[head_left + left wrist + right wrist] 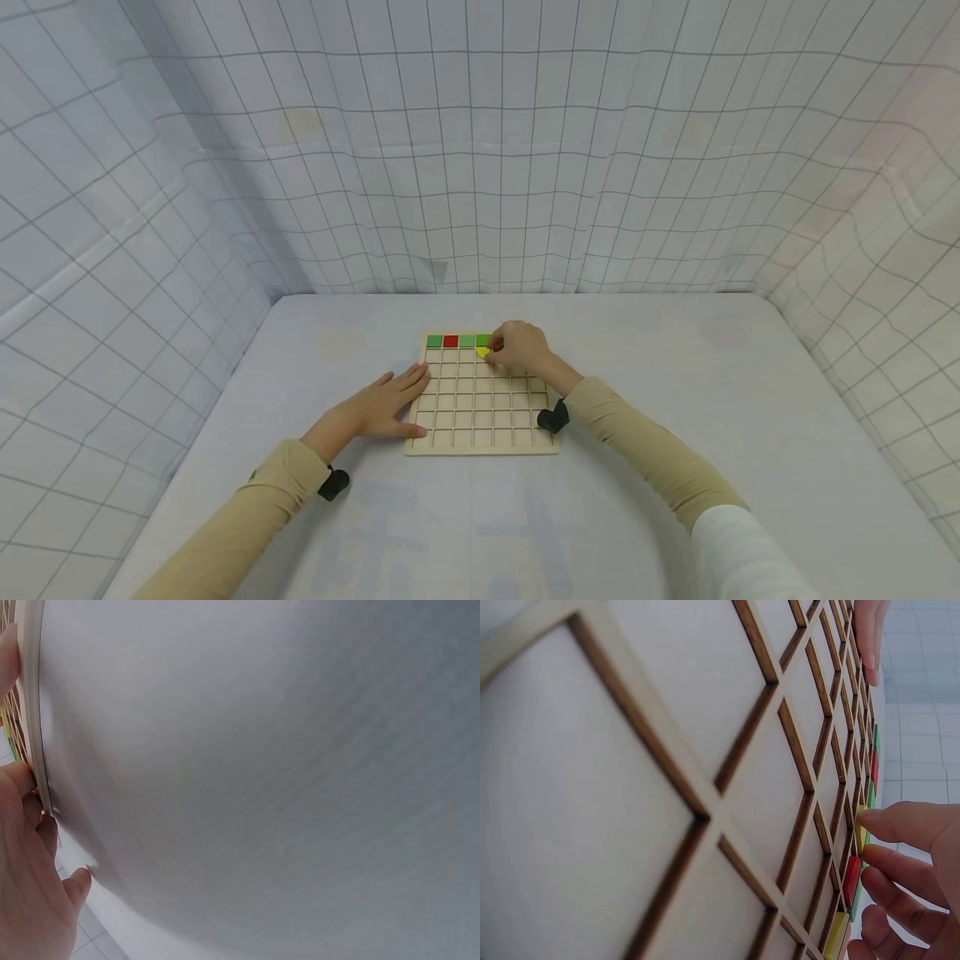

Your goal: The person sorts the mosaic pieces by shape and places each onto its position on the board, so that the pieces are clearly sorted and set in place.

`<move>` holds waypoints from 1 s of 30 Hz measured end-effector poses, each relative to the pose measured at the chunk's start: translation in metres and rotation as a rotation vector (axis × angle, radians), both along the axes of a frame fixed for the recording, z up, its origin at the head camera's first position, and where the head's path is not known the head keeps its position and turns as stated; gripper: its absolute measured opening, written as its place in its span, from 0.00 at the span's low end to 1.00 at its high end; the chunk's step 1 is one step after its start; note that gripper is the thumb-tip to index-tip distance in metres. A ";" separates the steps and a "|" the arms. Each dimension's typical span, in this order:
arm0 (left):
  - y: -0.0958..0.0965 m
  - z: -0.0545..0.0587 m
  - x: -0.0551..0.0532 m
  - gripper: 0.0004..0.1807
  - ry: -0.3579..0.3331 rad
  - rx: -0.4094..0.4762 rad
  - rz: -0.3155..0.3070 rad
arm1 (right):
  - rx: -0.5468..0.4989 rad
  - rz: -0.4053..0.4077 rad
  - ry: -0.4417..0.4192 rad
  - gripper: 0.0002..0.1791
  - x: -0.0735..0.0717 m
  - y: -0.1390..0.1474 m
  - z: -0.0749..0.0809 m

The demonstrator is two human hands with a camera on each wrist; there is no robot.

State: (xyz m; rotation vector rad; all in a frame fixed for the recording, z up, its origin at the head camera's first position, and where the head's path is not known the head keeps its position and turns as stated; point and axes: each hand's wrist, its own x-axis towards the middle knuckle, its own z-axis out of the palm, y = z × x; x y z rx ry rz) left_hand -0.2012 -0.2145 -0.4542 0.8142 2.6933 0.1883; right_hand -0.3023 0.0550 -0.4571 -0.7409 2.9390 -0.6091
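Observation:
A pale wooden grid board (465,402) lies flat on the table, with green and red square tiles (451,341) along its far row. My left hand (382,406) rests on the board's left edge, fingers mostly straight and thumb spread toward the near corner. At the far row, my right hand (521,346) pinches a yellow tile (483,353) between thumb and index finger. The right wrist view shows this yellow tile (862,827) at the thumb tip. Beside it, a red tile (850,880) and another yellow tile (836,936) sit near my curled fingers.
The board lies on a table covered with pale cloth (667,358). A white curtain with dark grid lines (517,167) hangs behind and at both sides. Each wrist carries a small black camera, such as the right one (553,417) over the board's right edge.

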 end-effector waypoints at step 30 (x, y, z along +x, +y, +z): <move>-0.001 -0.003 0.000 0.54 0.003 0.014 0.003 | -0.023 -0.041 0.036 0.14 0.020 0.028 0.019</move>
